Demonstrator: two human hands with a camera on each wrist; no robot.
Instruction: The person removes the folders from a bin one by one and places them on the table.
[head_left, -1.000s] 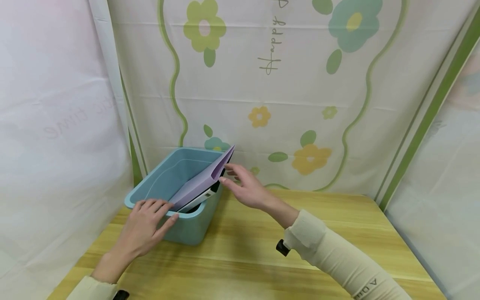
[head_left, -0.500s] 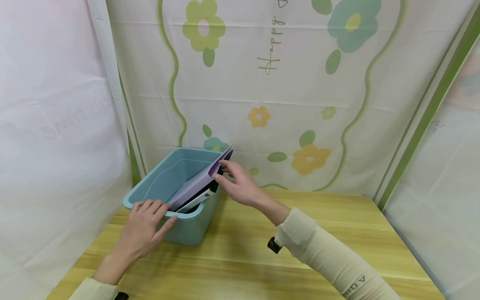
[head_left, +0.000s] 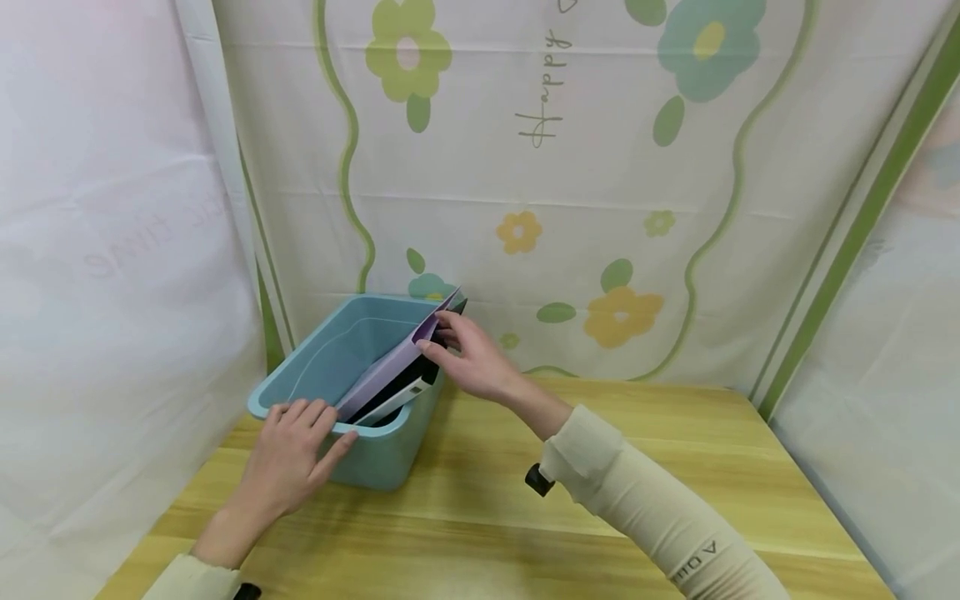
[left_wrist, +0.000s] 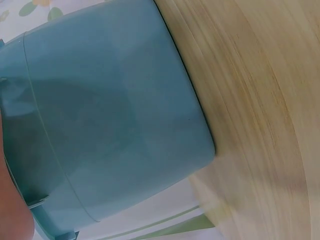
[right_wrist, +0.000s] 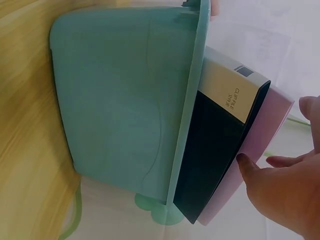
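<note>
A light-blue plastic bin stands on the table, with a purple file folder and a black-and-white clip file leaning in it, their ends sticking out above the rim. My left hand holds the bin's near rim, fingers over the edge and thumb at the outer side. With thumb and fingers at its raised end, my right hand grips the purple folder. The right wrist view shows a fingertip of this hand against the purple folder, beside the clip file.
The wood-grain table extends to the right of the bin. Behind it hangs a white curtain printed with flowers, and further fabric panels close off both sides.
My right hand has moved left onto the purple folder, whose raised end has shifted left. The dark gap between it and the clip file has widened. My left hand stays on the rim.
</note>
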